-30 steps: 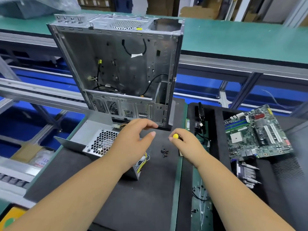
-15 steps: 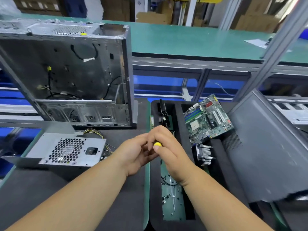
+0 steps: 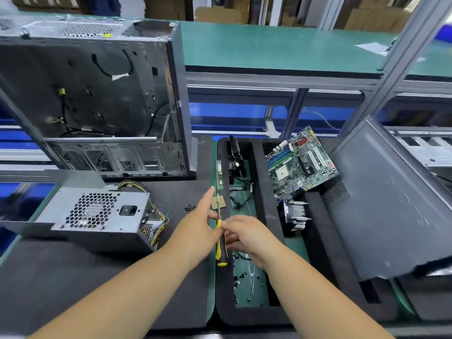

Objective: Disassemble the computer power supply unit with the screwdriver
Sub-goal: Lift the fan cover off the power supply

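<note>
The grey power supply unit (image 3: 97, 216), with a honeycomb fan grille and a bundle of yellow and black wires, lies on the black mat (image 3: 97, 277) at the left. A screwdriver (image 3: 221, 248) with a yellow and black handle stands upright between my hands, its shaft pointing away from me. My right hand (image 3: 247, 237) curls its fingers against the handle. My left hand (image 3: 199, 223) lies with straight fingers against the tool's other side. Both hands hover to the right of the unit, apart from it.
An emptied computer case (image 3: 102, 99) stands behind the unit. Loose screws (image 3: 189, 207) lie on the mat. A black tray (image 3: 247, 314) holds screws and cables; beside it are a motherboard (image 3: 300, 162), a heatsink (image 3: 293, 216) and a grey side panel (image 3: 391, 204).
My left hand left the power supply unit and met my right hand. The screwdriver has turned, so its shaft now points up and its handle hangs down between the hands.
</note>
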Demonstrator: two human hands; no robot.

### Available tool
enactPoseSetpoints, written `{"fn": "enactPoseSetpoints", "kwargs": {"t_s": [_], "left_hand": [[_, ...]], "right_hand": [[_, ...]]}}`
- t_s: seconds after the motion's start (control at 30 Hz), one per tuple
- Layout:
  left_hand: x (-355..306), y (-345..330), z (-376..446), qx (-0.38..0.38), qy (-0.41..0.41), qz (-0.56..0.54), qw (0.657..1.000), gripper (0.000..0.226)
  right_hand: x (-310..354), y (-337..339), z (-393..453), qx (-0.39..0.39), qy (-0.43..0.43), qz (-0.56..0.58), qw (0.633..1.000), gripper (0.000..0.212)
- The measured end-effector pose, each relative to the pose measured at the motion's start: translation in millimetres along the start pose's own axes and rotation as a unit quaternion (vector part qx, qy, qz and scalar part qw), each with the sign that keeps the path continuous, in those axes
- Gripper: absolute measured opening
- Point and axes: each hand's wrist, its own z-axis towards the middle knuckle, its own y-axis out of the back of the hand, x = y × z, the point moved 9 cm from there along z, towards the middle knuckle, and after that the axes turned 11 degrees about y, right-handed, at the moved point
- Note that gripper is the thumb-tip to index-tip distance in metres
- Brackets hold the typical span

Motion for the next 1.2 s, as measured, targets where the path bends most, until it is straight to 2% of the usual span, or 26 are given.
{"fn": "enactPoseSetpoints", "kwargs": {"t_s": [0.17, 0.27, 0.4, 0.53, 0.73, 0.87, 0.9, 0.97, 1.03, 1.1, 1.2], "left_hand": [[16.7, -1.4, -1.9, 0.007, 0.001, 0.016, 1.000, 0.098], [23.8, 10.4, -4.2, -0.012, -0.008, 0.042, 0.999, 0.093], [25.2, 35.5, -8.6, -0.043, -0.032, 0.008, 0.999, 0.082], [24.0, 58.8, -18.5, -0.058, -0.055, -0.036, 0.996, 0.073], [20.9, 85.7, -26.9, -0.064, -0.091, -0.086, 0.990, 0.063], [27.9, 95.7, -25.7, -0.046, -0.098, -0.112, 0.988, 0.059], [30.5, 100.2, -25.0, -0.041, -0.098, -0.120, 0.987, 0.058], [34.7, 113.5, -23.0, -0.039, -0.103, -0.125, 0.986, 0.058], [39.2, 132.0, -20.1, -0.047, -0.110, -0.121, 0.985, 0.057], [48.0, 155.2, -15.9, -0.073, -0.113, -0.108, 0.985, 0.053], [71.4, 192.2, -7.9, -0.138, -0.097, -0.012, 0.986, 0.047]], "right_hand": [[-8.2, -6.0, 10.3, 0.007, -0.002, -0.039, 0.999, 0.009], [-16.5, -3.3, 23.9, -0.018, -0.024, -0.128, 0.991, 0.012], [-32.1, -3.7, 44.1, -0.029, -0.030, -0.294, 0.955, 0.019], [-42.4, -14.4, 61.1, 0.004, -0.023, -0.446, 0.895, 0.029], [-47.2, -18.0, 70.4, 0.008, -0.052, -0.495, 0.867, 0.038], [-32.3, -14.4, 66.9, -0.020, -0.056, -0.515, 0.855, 0.036], [-24.1, -14.9, 65.9, -0.033, -0.044, -0.512, 0.857, 0.035], [-7.1, -22.4, 65.2, -0.052, -0.013, -0.462, 0.885, 0.035], [7.8, -39.6, 64.2, -0.061, 0.003, -0.348, 0.936, 0.043], [17.9, -63.5, 63.0, -0.058, -0.021, -0.227, 0.972, 0.045], [30.1, -98.6, 61.8, -0.025, -0.061, -0.174, 0.983, 0.042]]}}
